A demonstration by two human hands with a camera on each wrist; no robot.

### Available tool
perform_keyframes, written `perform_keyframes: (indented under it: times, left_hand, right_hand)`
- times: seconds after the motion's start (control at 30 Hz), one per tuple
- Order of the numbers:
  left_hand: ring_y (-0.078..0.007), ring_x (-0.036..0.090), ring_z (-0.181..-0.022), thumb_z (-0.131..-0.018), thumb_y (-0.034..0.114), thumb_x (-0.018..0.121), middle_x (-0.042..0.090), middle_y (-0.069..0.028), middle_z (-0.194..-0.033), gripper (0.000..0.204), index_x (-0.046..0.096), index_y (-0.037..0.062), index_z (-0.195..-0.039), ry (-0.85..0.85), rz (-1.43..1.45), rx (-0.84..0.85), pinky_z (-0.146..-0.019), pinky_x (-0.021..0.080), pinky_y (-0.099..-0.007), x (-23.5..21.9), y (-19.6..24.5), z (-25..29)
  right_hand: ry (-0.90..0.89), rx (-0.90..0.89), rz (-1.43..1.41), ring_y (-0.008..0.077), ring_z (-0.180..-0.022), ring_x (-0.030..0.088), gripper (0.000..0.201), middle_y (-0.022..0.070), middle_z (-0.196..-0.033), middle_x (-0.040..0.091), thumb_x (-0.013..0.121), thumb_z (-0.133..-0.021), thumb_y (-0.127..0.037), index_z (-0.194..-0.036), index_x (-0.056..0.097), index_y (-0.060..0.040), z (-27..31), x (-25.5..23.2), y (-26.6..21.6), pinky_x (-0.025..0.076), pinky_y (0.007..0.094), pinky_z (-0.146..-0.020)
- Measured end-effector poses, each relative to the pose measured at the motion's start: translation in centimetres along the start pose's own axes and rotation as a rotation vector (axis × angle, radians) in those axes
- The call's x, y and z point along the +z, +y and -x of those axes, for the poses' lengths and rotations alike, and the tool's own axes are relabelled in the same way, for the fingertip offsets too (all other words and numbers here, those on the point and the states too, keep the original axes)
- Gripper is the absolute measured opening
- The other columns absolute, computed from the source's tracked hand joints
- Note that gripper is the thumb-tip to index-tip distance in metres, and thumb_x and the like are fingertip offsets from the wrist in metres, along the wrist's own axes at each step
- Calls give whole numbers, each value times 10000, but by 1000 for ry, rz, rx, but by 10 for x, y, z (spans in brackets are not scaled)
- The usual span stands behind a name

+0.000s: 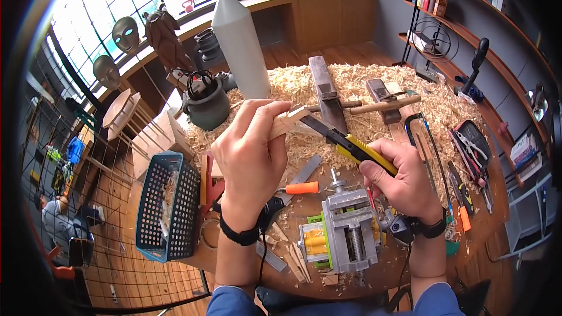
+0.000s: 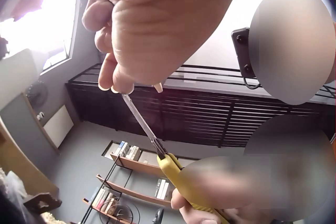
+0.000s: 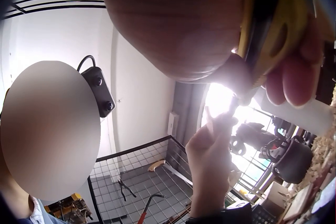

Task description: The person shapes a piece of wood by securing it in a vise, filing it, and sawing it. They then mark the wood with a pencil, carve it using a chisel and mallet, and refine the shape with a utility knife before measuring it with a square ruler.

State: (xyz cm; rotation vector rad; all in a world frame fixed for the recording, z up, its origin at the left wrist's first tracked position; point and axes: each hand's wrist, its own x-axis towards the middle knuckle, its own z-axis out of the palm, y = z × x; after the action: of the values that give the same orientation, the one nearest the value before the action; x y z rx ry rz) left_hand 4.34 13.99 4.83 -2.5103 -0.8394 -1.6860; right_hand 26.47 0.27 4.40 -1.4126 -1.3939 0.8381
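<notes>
My left hand (image 1: 249, 149) is raised over the bench and pinches a small pale wood piece (image 1: 287, 122) between thumb and fingers. A notch shows near its far end. In my right hand (image 1: 404, 178) I grip a yellow and black utility knife (image 1: 364, 151), its blade (image 1: 316, 124) slid out and pointing left, with the tip right at the wood's end. From the left wrist view, the blade reaches up to the left fingertips, and the wood is mostly hidden behind the hand. The right wrist view shows the knife handle (image 3: 281, 29) within the right fingers.
Below my hands stand a metal vise (image 1: 351, 231) and an orange-handled tool (image 1: 301, 188). A perforated basket (image 1: 167, 210) is at the left. Wood shavings (image 1: 363, 82) cover the back, with hand planes (image 1: 328, 96), a tall grey bottle (image 1: 240, 41) and a dark pot (image 1: 208, 108). A coping saw (image 1: 433, 158) lies right.
</notes>
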Motion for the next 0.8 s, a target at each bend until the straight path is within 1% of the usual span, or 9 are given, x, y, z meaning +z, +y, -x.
perform_keyframes:
  times: [0.1, 0.23, 0.33, 0.4, 0.5, 0.57, 0.7, 0.73, 0.8]
  left_hand:
    - [-291, 734, -835, -780, -46, 690, 713, -49, -1012, 329, 749, 116, -1060, -16, -159, 50, -695, 573, -384, -1, 3, 0]
    - [-298, 722, -812, -778, -24, 695, 686, -66, -980, 301, 717, 95, -1054, -116, -226, 68, -660, 552, -405, -5, 7, -1]
    - [-322, 692, -769, -787, -22, 672, 676, -99, -939, 259, 708, 51, -1033, -193, -182, 25, -654, 536, -408, -8, 7, -2]
    - [-338, 670, -735, -792, -34, 648, 675, -126, -906, 237, 707, 15, -1017, -227, -131, 2, -651, 525, -401, -12, 5, -2]
    - [-267, 678, -700, -850, -24, 663, 657, -126, -844, 154, 696, -19, -1000, -292, -45, -30, -638, 515, -359, -15, 1, -2]
    - [-385, 687, -816, -842, 55, 671, 673, -151, -888, 169, 705, 3, -1000, -295, 126, -178, -714, 531, -438, -13, -3, 1]
    - [-370, 678, -786, -845, 51, 666, 671, -166, -871, 174, 707, -17, -1000, -297, 184, -195, -712, 529, -401, -12, 0, 0]
    - [-355, 673, -774, -849, 49, 666, 668, -167, -869, 174, 704, -25, -1003, -299, 224, -247, -710, 526, -386, -13, 3, 0]
    - [-287, 671, -755, -844, 15, 665, 661, -164, -859, 194, 692, -49, -1025, -300, 280, -292, -706, 516, -337, -17, 7, 0]
  right_hand:
    - [-15, 14, 13, 47, -583, 554, 161, 5, -759, 662, 704, -1027, -120, -1107, 714, 20, 1, -3, -1, 436, 266, -537]
    - [-34, 51, 11, 47, -579, 549, 165, 3, -750, 658, 696, -1035, -132, -1103, 717, 17, 1, -6, 1, 434, 267, -535]
    - [-50, -38, 55, 48, -557, 551, 167, -2, -720, 649, 684, -1048, -143, -1090, 718, 16, -1, -10, 6, 435, 262, -521]
    - [-141, 98, -8, 50, -537, 557, 164, 1, -690, 639, 677, -1057, -148, -1070, 717, 11, -2, -14, 1, 435, 257, -504]
    - [-195, 156, -66, 49, -521, 559, 162, 2, -667, 623, 676, -1061, -152, -1019, 704, 2, -5, -18, 2, 434, 249, -491]
    - [-201, 123, -92, 53, -521, 557, 182, 4, -666, 621, 668, -1068, -169, -1002, 695, -2, -6, -18, 10, 434, 255, -493]
    - [-185, 40, 15, 77, -534, 560, 291, 7, -664, 612, 640, -1090, -262, -950, 668, -9, -11, -14, 28, 439, 295, -513]
    - [-154, 90, 59, 105, -557, 580, 383, 42, -645, 625, 646, -1075, -366, -927, 713, -19, -13, -13, 23, 448, 333, -540]
    - [-148, 102, 234, 93, -582, 601, 362, 32, -657, 639, 663, -1065, -368, -939, 724, -34, -18, -7, 11, 454, 318, -550]
